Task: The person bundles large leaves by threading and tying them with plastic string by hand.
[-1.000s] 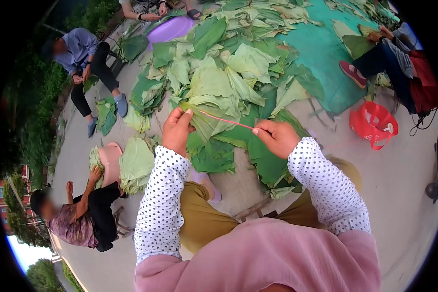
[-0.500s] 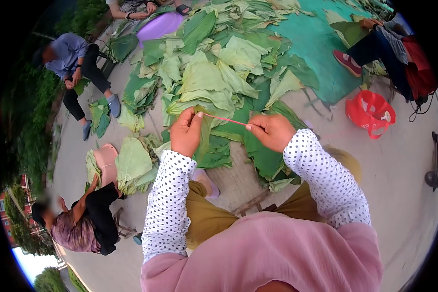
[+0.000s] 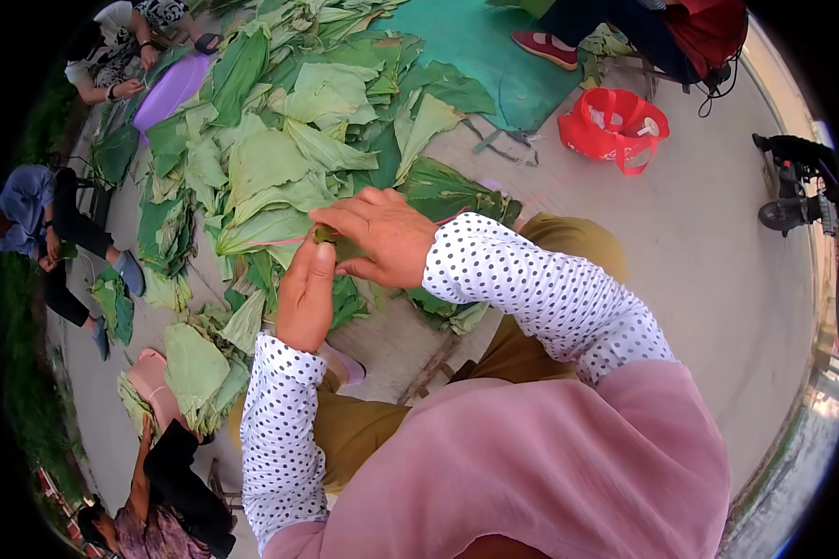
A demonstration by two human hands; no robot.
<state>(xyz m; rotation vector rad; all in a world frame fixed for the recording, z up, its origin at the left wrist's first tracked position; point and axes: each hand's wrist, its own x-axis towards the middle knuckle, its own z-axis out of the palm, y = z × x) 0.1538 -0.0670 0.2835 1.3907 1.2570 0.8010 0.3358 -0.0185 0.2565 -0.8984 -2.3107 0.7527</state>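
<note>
Near the view's centre, my left hand (image 3: 308,293) pinches a small folded green leaf end (image 3: 323,233) between thumb and fingers. My right hand (image 3: 387,238) reaches over it from the right, its fingers bent at the same leaf end, thumb pointing left. A thin pink string (image 3: 275,243) shows left of my hands, and a bit of it shows by my right wrist. What lies between the fingers is mostly hidden. Behind my hands spreads a heap of large green leaves (image 3: 270,172).
A red bag (image 3: 613,126) stands at the upper right on the pavement. Co-workers sit at the left, top left, lower left and top right. A purple basin (image 3: 171,93) and a pink stool-like object (image 3: 155,387) are at the left. A green sheet (image 3: 494,61) lies behind the leaves.
The view has turned right. My hands have come together; my right hand has moved from the string's far end over to the leaf end at my left hand.
</note>
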